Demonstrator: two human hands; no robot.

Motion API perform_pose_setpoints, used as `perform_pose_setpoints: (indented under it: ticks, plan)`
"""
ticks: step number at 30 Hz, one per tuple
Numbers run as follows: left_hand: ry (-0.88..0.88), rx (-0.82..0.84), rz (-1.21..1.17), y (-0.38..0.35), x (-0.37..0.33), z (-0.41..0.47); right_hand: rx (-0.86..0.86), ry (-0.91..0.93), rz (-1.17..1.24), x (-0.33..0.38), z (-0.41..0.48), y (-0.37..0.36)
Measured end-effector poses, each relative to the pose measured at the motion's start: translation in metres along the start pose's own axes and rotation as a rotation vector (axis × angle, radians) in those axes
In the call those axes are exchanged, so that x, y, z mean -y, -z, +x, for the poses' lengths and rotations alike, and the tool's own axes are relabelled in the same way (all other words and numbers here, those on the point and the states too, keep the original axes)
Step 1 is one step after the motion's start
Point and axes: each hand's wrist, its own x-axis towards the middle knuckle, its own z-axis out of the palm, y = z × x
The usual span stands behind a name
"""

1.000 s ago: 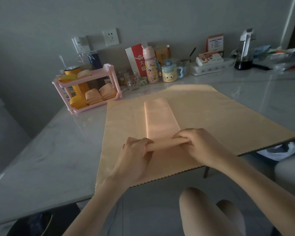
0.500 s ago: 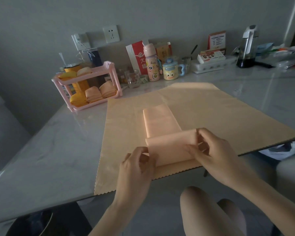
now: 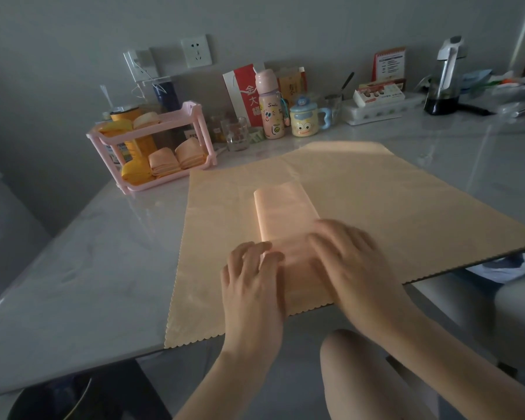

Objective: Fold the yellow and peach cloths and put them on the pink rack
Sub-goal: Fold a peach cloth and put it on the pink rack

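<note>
My left hand (image 3: 252,280) and right hand (image 3: 347,256) lie flat with fingers spread, pressing on the near end of the folded peach cloth (image 3: 281,207) and gripping nothing; both look a little blurred. The cloth is a narrow strip on a larger peach sheet (image 3: 391,207) spread over the grey table (image 3: 73,268). At the far left stands the pink rack (image 3: 191,107), holding other folded cloths (image 3: 164,160), yellow and peach.

"Smile" on pink bottle (image 3: 269,107), "金大" on red bag (image 3: 240,86) (partly hidden)
</note>
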Motion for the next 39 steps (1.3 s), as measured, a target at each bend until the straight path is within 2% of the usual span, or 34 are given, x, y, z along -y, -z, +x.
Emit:
perform_pose_setpoints:
  ticks: [2, 4, 7, 10, 13, 17, 22, 25, 31, 39]
  plan:
    - [-0.045, 0.006, -0.006, -0.002, 0.001, 0.0, 0.137, 0.122, 0.126, 0.009, -0.005, -0.004]
    - [-0.045, -0.003, -0.011, -0.001, 0.002, 0.001, 0.251, 0.147, 0.169, 0.009, -0.009, -0.008]
    - [-0.038, 0.012, 0.005, -0.002, 0.003, 0.001, 0.351, 0.079, 0.087, 0.0, -0.012, -0.009]
    - [-0.048, 0.027, -0.009, -0.006, 0.007, 0.0, 0.369, 0.01, 0.01, -0.01, -0.013, -0.006]
    - [-0.025, 0.103, -0.051, -0.01, 0.013, -0.003, 0.415, -0.036, 0.025, -0.013, -0.012, -0.004]
    - [0.009, 0.226, -0.074, -0.01, 0.016, -0.004, 0.433, -0.052, 0.104, -0.014, -0.006, 0.0]
    - [0.134, 0.342, -0.183, 0.0, 0.009, 0.007, 0.377, -0.071, 0.131, -0.014, 0.005, 0.003]
    - [0.19, 0.351, -0.209, 0.006, 0.006, 0.015, 0.376, -0.086, 0.136, -0.012, 0.01, 0.003]
    - [0.179, 0.38, -0.186, 0.009, 0.009, 0.02, 0.338, -0.106, 0.142, -0.016, 0.016, -0.002]
    - [0.076, 0.301, -0.223, 0.017, 0.014, 0.025, 0.339, -0.21, 0.421, -0.023, 0.009, 0.017]
